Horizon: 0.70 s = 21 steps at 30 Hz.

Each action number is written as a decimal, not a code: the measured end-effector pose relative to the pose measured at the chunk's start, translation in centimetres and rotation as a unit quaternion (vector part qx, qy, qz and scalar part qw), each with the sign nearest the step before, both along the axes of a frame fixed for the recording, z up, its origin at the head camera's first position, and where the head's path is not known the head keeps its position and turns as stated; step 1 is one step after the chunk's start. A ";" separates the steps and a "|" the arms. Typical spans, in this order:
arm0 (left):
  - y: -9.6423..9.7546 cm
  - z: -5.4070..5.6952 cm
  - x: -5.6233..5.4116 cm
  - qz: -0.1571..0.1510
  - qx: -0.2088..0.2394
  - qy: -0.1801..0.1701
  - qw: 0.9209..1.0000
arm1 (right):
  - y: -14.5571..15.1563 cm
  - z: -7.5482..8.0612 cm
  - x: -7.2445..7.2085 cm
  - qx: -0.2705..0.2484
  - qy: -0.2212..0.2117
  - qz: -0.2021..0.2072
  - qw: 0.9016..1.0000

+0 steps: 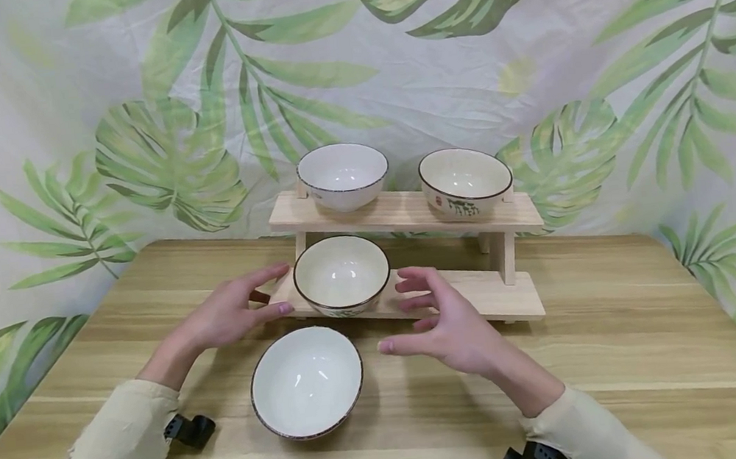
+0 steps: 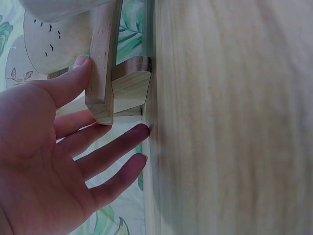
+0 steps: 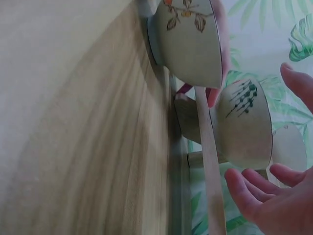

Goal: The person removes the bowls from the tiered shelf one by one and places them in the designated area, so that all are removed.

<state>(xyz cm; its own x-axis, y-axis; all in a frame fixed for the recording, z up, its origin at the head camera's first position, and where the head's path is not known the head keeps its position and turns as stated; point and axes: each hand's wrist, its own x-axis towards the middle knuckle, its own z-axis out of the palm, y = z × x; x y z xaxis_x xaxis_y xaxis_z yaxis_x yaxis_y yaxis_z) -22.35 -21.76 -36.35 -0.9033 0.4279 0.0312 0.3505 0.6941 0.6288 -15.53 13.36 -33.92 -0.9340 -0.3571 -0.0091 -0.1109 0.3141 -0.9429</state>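
Note:
My left hand [image 1: 232, 309] is at the left end of the lower shelf of a light wooden two-tier stand [image 1: 480, 292]. In the left wrist view its thumb rests against the plank, and its other fingers extend loosely past the plank's end. A cream bowl [image 1: 342, 272] with a dark rim stands upright on that shelf, between my hands. To its right my right hand [image 1: 454, 328] hovers with loosely bent fingers, apart from the bowl. Nearer to me, a white bowl [image 1: 307, 383] with a dark speckled rim stands on the table.
On the upper shelf stand a white bowl [image 1: 343, 176] at left and a cream bowl [image 1: 465, 183] with a painted plant at right. The wood-grain table [image 1: 630, 322] ends at a leaf-patterned cloth [image 1: 448, 96] behind the stand.

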 end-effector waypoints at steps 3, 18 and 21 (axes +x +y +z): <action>0.0 0.0 0.1 0.002 -0.001 -0.002 1.000 | -0.1 -0.1 -0.6 -0.001 0.007 -0.011 1.000; 0.0 0.0 0.1 0.004 -0.001 -0.003 1.000 | -2.4 -0.5 -2.9 -0.013 0.011 -0.049 0.999; 0.0 0.0 0.1 0.004 -0.002 -0.003 1.000 | -2.8 -0.6 -3.2 -0.017 0.012 -0.051 0.998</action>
<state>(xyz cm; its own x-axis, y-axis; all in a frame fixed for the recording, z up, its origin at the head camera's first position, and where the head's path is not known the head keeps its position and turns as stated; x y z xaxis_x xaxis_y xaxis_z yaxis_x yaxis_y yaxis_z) -22.20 -21.73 -36.31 -0.9070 0.4204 0.0241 0.3411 0.6998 0.6277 -18.73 10.59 -34.52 -0.9653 -0.2601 0.0233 -0.1020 0.2933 -0.9506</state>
